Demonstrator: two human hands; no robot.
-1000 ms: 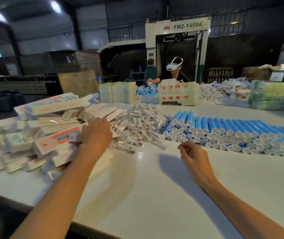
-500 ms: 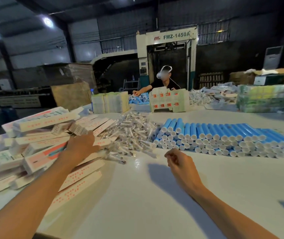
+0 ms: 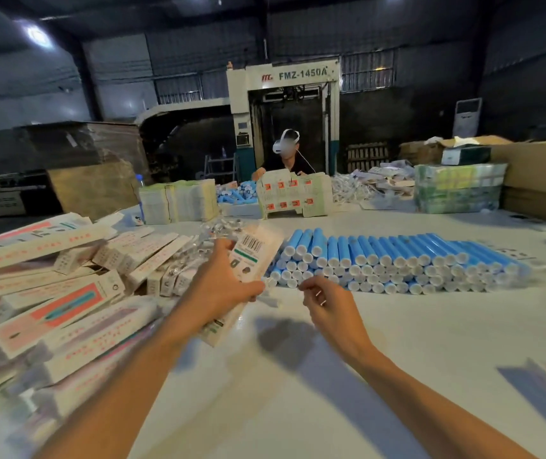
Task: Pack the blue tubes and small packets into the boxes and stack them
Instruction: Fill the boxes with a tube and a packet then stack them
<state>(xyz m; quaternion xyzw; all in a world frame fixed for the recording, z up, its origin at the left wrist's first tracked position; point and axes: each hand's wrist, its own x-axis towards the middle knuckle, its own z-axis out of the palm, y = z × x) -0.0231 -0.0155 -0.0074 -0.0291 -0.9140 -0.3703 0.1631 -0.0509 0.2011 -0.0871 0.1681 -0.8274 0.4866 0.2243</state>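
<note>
1. Left hand (image 3: 222,293) grips a flat box (image 3: 252,256), raised over the table (image 3: 298,399) beside the blue tubes (image 3: 397,256).
2. Right hand (image 3: 331,306) curls nearby; any hold unclear.
3. The box's long axis tilts away, barcode end up-right.

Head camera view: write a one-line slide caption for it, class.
Left hand grips a white box above the table, right hand curled beside it, blue tubes stacked behind.

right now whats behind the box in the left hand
A pile of clear small packets shows above the top edge of the box that the left hand holds up. The box covers the rest of the pile, so how far it reaches cannot be told.
</note>
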